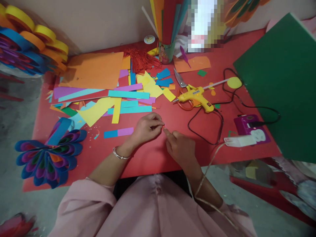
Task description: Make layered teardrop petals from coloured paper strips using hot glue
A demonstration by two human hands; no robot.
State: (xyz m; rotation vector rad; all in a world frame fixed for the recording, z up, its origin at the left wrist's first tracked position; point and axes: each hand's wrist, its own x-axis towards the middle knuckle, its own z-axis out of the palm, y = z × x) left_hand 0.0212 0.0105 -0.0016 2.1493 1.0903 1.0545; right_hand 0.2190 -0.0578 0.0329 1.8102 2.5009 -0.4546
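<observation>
Over the front of the red table, my left hand is closed in a pinch, with a bracelet at its wrist. Something tiny and reddish shows at its fingertips, too small to name. My right hand meets it there, index finger stretched to that spot and the other fingers curled. Left of my hands lies a joined blue and purple paper strip. A looped paper flower in blue, purple and green rests at the table's left. Beyond my right hand is a yellow glue gun with a glue stick in its back.
Scissors lie partly under the glue gun, whose black cord runs to a purple power socket. Coloured paper scraps and an orange sheet cover the back left. A green board stands at right, a strip-filled cup at back.
</observation>
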